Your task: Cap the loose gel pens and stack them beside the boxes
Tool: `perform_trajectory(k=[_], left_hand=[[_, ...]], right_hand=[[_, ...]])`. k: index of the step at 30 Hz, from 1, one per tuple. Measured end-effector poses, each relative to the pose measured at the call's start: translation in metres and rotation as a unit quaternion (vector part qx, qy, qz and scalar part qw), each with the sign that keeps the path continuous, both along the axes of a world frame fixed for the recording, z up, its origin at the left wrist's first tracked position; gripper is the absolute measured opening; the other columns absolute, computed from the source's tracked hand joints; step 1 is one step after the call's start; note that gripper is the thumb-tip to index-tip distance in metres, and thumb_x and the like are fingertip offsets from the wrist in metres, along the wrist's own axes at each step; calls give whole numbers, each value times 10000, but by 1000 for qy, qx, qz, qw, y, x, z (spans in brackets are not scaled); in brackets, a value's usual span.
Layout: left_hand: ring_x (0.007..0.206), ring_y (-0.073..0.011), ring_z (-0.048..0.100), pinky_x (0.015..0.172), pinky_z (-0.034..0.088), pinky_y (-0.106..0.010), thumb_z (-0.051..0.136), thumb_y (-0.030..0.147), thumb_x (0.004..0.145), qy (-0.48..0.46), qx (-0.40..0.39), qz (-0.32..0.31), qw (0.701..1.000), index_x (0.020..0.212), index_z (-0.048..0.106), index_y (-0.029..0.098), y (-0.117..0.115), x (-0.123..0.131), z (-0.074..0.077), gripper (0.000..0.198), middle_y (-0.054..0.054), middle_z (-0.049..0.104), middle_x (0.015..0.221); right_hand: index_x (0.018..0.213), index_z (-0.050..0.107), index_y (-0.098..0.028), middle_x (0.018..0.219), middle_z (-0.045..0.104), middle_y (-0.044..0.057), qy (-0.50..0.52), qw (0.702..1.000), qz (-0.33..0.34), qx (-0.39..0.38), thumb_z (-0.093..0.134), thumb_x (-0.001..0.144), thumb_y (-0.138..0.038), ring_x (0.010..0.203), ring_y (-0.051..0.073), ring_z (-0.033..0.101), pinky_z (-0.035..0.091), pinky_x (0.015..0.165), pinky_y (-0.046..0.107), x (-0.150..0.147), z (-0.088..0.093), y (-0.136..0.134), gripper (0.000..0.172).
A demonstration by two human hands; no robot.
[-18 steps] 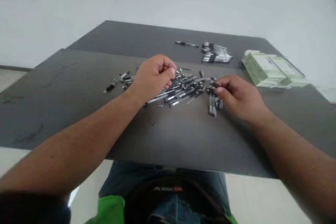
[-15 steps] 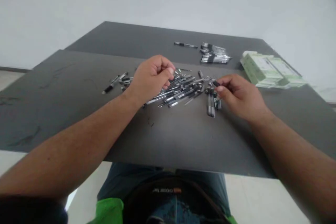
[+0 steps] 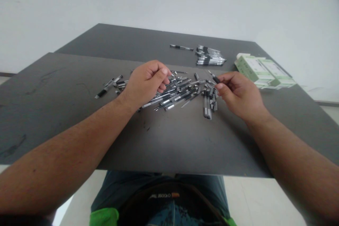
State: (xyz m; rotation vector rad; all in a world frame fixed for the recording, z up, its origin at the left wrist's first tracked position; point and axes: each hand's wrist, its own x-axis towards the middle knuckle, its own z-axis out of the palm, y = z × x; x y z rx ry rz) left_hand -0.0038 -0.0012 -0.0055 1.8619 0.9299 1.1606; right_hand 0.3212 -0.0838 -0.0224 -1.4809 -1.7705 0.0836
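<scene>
My right hand (image 3: 237, 93) pinches a pen (image 3: 215, 77) by its black grip; the thin tip points up and to the left. Across from it, my left hand (image 3: 149, 83) is closed with thumb against forefinger, over the left part of a heap of pen parts (image 3: 174, 95). Whatever those fingers hold, if anything, is too small to make out. Clear barrels, black grips and thin refills lie jumbled in the heap. Below the right fingertips lies a small group of caps (image 3: 208, 104), dark and clear.
At the back, a bundle of pens (image 3: 210, 56) lies beside a single pen (image 3: 181, 47). Green and white boxes (image 3: 261, 70) stand at the right. A few loose parts (image 3: 108, 86) rest left of the heap on the dark table (image 3: 169, 148).
The pen in my right hand now points up and clear of the parts, with its tip showing. My left hand stays closed near the heap. The whole view has shifted slightly.
</scene>
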Motion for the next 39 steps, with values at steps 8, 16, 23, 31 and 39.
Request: perform_trajectory(k=[8,16,23,31,39], left_hand=[[615,-95,703,596,597,-174,604,219,1120,50,15,-4,999,1004,779,186,0,-2,0,212,-27,816,829],[636,-124,731,627,626,-237,656,154,977,84,0,17,996,1079,813,214,4,-2,-5,197,-20,842,886],[867,-199,777,757,629,-322,742,256,923,115,63,33,991,1065,830,224,6,-2,-11,170,-47,848,985],[794,-188,714,696,540,-297,748,318,948,138,70,37,987,957,797,241,5,-4,-4,92,-16,800,858],[731,-177,684,665,477,-286,753,359,965,178,87,56,979,874,749,252,5,-6,-2,140,8,770,771]], right_hand=[[1121,809,-267,890,801,53,6,1000,7,12,748,1037,-455,799,270,755,601,786,430,-3,2,0,215],[1121,807,-264,958,826,70,12,1000,21,8,746,1051,-487,837,276,767,611,805,436,-4,2,1,241],[1097,801,-272,927,822,68,-5,1000,23,3,743,1053,-494,820,287,767,608,787,433,-6,6,-1,234],[1088,800,-284,970,839,73,-13,1000,28,-2,734,1056,-503,850,294,778,625,818,453,-7,8,-1,231],[1097,801,-282,945,837,74,-7,1000,16,0,732,1052,-531,834,295,775,626,806,460,-6,7,-1,262]])
